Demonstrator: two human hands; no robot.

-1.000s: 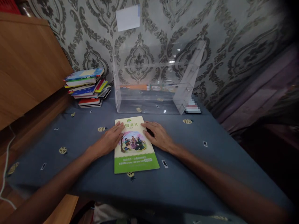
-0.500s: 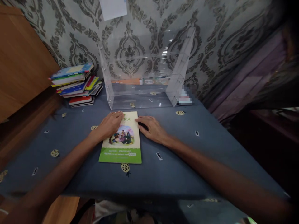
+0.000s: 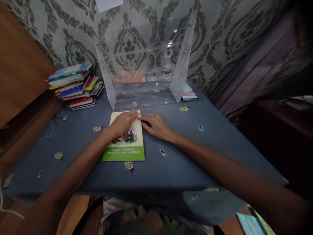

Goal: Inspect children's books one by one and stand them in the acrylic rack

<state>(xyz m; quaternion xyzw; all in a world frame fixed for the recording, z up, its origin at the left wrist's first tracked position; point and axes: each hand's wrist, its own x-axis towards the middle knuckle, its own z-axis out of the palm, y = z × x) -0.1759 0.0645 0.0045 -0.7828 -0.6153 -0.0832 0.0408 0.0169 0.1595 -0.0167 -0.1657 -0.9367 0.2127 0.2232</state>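
L hand (image 3: 123,124) farther across bk cover (image 3: 126,148) (white Chinese txt (image 3: 123,151) below, blurry)

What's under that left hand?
A cream-and-green book. Its green band and part of its cover picture show; the left hand hides whatever is printed beneath it.

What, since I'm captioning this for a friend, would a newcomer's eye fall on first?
Probably the green-banded book, lying on the dark blue tablecloth, the left hand across its cover and the right hand by its upper right edge. Next, the clear rack behind it, before the patterned wallpaper. Then the stack of colourful books left of the rack.
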